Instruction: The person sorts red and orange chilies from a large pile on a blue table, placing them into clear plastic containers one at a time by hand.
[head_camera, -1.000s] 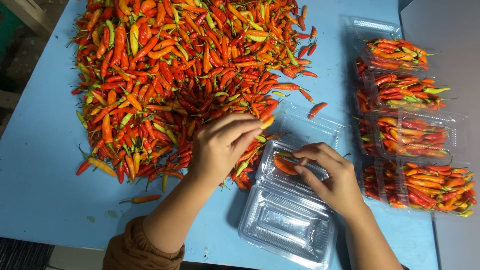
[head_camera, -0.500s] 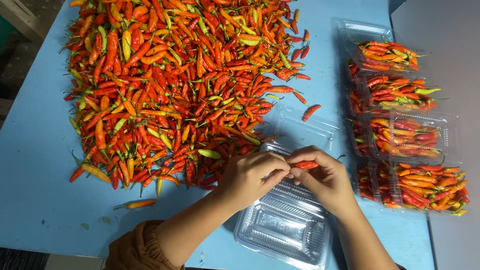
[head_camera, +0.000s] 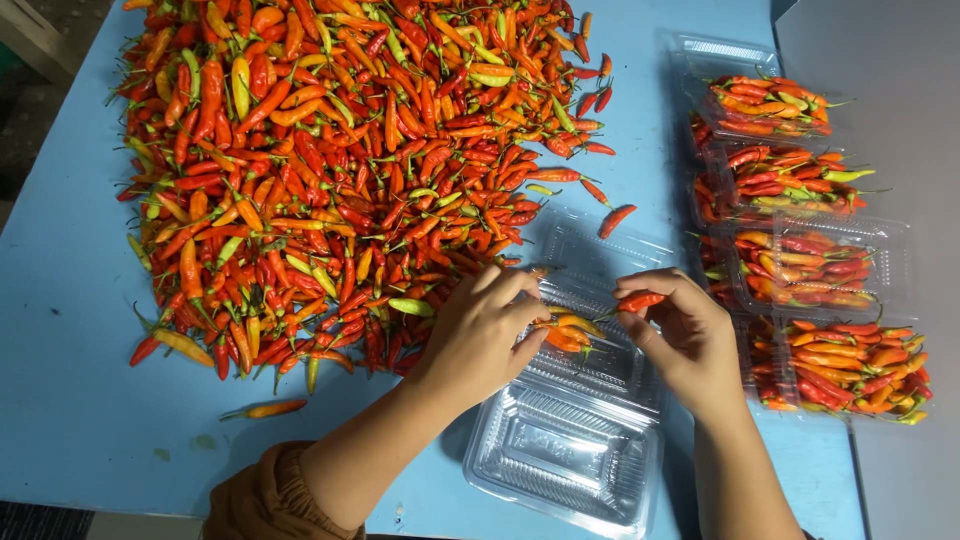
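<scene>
Hands (head_camera: 480, 335) parted; right hand (head_camera: 685, 340) pinches chilli (head_camera: 638, 300) over clear tray (head_camera: 575, 440).

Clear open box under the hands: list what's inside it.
In the clear box, a few orange chillies lie by the left hand. Both hands cover part; the near half holds nothing.

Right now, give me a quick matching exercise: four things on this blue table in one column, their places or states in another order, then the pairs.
1. chilli pile
2. open clear tray
3. right hand
4. packed trays

A. stacked along the table's right side
B. pinching a red chilli
C. spread over the table's left and middle
D. lying under both hands, lid half empty

Pairs: 1-C, 2-D, 3-B, 4-A
</scene>
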